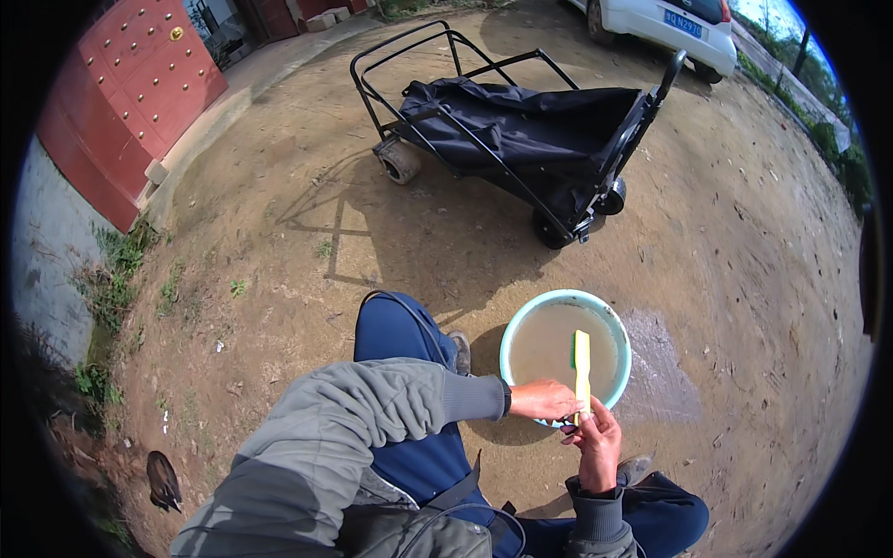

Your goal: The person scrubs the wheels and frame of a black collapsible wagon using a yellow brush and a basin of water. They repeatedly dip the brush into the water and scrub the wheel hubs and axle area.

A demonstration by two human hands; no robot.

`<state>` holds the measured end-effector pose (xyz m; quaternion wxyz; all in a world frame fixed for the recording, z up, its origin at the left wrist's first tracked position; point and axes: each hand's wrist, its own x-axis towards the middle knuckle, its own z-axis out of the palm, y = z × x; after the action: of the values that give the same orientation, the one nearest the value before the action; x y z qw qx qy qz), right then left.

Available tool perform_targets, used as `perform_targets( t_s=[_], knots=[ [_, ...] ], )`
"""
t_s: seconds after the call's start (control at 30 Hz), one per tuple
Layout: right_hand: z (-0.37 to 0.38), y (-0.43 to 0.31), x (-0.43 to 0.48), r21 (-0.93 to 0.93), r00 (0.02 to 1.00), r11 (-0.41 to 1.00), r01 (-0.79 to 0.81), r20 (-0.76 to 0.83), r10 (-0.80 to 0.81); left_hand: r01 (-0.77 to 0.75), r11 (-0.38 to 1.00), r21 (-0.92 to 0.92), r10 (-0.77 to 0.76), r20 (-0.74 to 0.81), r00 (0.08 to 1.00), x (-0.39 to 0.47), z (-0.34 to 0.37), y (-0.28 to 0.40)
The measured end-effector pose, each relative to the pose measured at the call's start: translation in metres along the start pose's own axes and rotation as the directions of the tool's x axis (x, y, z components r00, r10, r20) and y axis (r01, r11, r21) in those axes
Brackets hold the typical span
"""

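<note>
A yellow scrubbing brush with green bristles is held over the near side of a pale turquoise plastic basin. Cloudy brown water lies in the basin. My right hand grips the lower end of the brush handle, its thumb and fingers around it. My left hand reaches across the basin's near rim, its fingers curled against the handle. A small dark thing shows between the hands; I cannot tell what it is. The bristles face left, clear of the water.
Beyond the basin, a black folding wagon stands on packed earth, its fabric sagging in the frame. Wet ground lies right of the basin. A white car is at the back right, a studded red door at the left.
</note>
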<state>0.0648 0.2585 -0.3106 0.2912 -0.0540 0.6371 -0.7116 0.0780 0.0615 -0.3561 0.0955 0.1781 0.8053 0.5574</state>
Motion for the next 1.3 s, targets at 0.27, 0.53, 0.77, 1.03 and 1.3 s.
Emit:
perform_targets(
  t_s=[0.27,0.53,0.77,1.03,1.3],
  knots=[
    [0.009,-0.006,0.000,-0.013,1.000,1.000,0.010,0.003,-0.010,0.181,0.877,-0.445,-0.149,0.106,0.983,-0.002,0.004,0.008],
    [0.012,-0.005,-0.001,-0.047,0.996,0.996,0.081,0.052,-0.079,0.139,0.779,-0.612,-0.120,0.072,0.990,-0.001,0.003,0.008],
    [0.012,-0.010,-0.004,-0.071,0.995,0.996,0.052,0.085,-0.046,0.065,0.700,-0.711,-0.088,0.005,0.996,-0.001,-0.001,0.009],
    [0.015,-0.016,-0.005,-0.118,0.990,0.987,0.111,0.105,-0.099,0.077,0.647,-0.759,-0.108,0.008,0.994,-0.004,-0.009,0.016],
    [0.013,-0.014,-0.004,-0.115,0.984,0.979,0.171,0.077,-0.163,0.087,0.676,-0.731,-0.240,-0.107,0.965,-0.002,-0.016,0.018]
  ],
)
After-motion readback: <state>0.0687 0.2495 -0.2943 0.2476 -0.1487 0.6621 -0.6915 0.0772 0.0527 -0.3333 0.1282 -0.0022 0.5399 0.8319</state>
